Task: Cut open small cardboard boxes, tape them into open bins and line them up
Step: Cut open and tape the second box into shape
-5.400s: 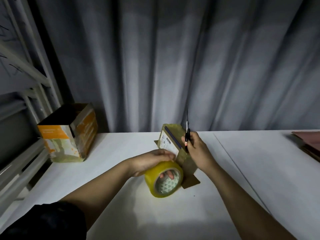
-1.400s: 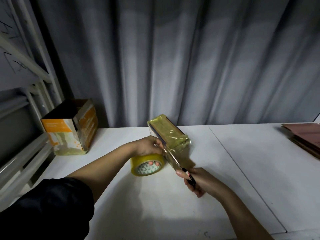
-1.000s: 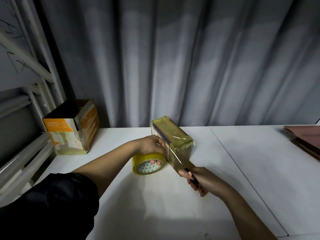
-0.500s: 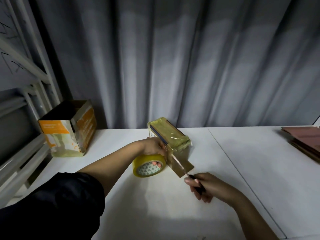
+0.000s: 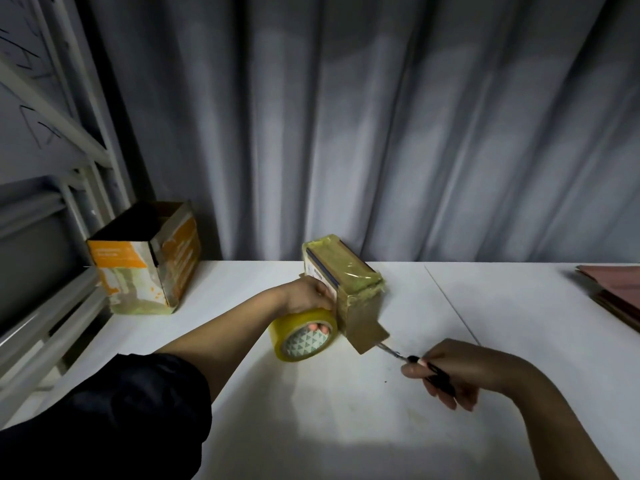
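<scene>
Our right hand (image 5: 450, 372) has drawn the scissors (image 5: 412, 360) back from the taped box (image 5: 349, 289) mid-table, fingers curled round the handles. Our left hand (image 5: 308, 294) grips the tape roll (image 5: 303, 336). Box label unreadable. Open bin (image 5: 145, 258) far left, contents unseen.

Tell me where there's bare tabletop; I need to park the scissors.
Bare: the white table in front of the right hand, and between the open orange cardboard bin and the left hand. Crowded: around the yellow tape roll and taped brown box.

The left hand (image 5: 306, 294) holds the yellow tape roll (image 5: 304, 333) beside the taped box (image 5: 349, 292). The right hand (image 5: 457, 370) holds scissors (image 5: 407, 358).
</scene>
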